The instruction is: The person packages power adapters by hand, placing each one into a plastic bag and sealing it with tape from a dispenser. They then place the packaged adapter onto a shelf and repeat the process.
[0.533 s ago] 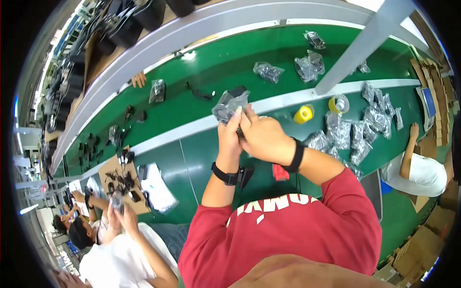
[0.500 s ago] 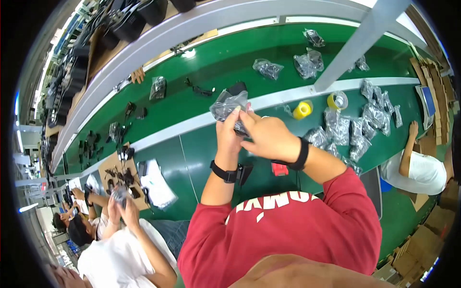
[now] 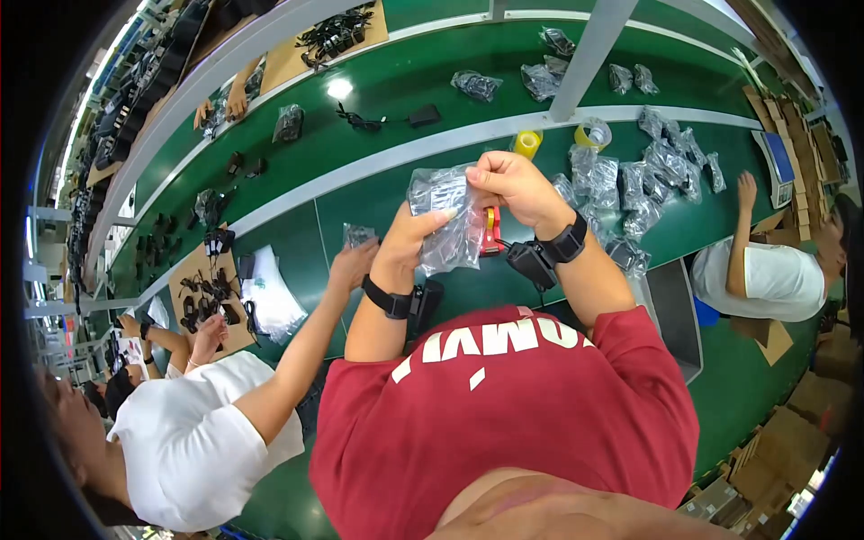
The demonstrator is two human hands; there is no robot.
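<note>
A clear plastic bag (image 3: 447, 219) with dark contents is held up at frame centre, above the green bench (image 3: 378, 90). Its top edge is pinched in the grip of the right hand (image 3: 515, 186); its side is clasped by the left hand (image 3: 409, 243). It looks light, soft and slippery, best taken by the top edge. More filled clear bags (image 3: 643, 184) are heaped at right; yellow tape rolls (image 3: 528, 142) sit just above; cardboard cartons (image 3: 792, 117) line the far right.

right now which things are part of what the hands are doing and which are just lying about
In hand:
left hand
right hand
crinkled clear plastic bag

Lying about:
yellow tape roll
red tape dispenser
pile of bagged parts
black adapter with cord
</note>
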